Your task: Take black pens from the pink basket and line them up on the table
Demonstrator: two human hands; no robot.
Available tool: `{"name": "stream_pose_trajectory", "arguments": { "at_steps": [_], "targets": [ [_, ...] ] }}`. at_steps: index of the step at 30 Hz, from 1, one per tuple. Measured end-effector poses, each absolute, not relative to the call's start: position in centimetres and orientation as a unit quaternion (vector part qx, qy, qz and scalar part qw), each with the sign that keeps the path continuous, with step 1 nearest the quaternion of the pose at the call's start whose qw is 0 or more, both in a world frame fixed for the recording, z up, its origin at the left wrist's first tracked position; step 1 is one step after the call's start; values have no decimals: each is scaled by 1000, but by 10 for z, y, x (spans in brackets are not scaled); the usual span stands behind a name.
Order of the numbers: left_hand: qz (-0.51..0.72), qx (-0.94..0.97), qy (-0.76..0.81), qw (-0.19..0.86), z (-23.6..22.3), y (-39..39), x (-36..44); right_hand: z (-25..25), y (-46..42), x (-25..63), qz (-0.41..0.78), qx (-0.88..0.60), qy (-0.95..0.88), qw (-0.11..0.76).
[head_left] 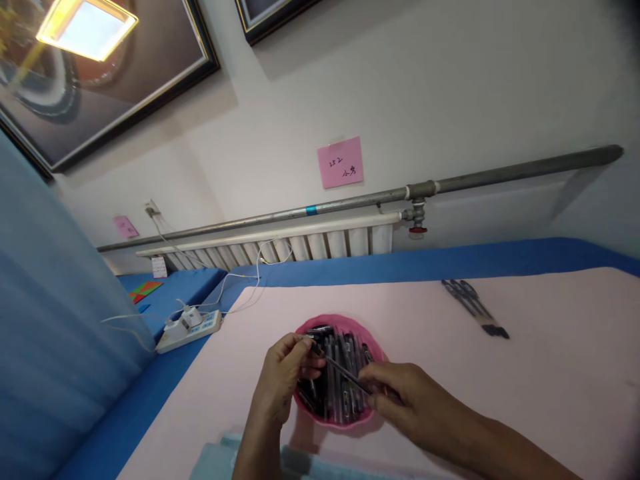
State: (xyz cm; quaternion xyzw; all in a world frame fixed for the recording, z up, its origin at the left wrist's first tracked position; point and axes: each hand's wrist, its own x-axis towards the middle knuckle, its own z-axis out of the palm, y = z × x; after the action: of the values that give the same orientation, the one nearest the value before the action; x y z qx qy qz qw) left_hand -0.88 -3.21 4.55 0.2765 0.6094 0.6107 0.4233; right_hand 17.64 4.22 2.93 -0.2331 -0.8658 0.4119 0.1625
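Above a pink scalloped basket, my right hand is closed around a slim dark pen, which slants up toward the left. My left hand pinches a small black piece that looks like a pen cap, right at the pen's upper end. Whether the two are joined there I cannot tell. Clear pen barrels and black pen parts fill the basket beneath my hands. My fingers hide part of the contents.
Several dark-ended pens lie together on the pink table cover at the right. Light blue cloth lies at the near edge. A white power strip with plugs and cables sits at the left, by a blue curtain. A radiator runs behind.
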Motion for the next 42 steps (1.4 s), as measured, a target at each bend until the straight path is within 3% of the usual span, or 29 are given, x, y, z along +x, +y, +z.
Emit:
{"name": "stream_pose_trajectory", "arguments": {
  "at_steps": [6, 20, 42],
  "targets": [
    [613, 276, 601, 432, 43, -31, -5, 27, 41, 176, 429, -232, -855, 178],
    [640, 235, 521, 513, 45, -27, 2, 39, 34, 175, 658, -248, -699, 128],
    [635, 297, 478, 530, 25, -16, 26, 31, 24, 177, 682, -294, -636, 209]
  ]
}}
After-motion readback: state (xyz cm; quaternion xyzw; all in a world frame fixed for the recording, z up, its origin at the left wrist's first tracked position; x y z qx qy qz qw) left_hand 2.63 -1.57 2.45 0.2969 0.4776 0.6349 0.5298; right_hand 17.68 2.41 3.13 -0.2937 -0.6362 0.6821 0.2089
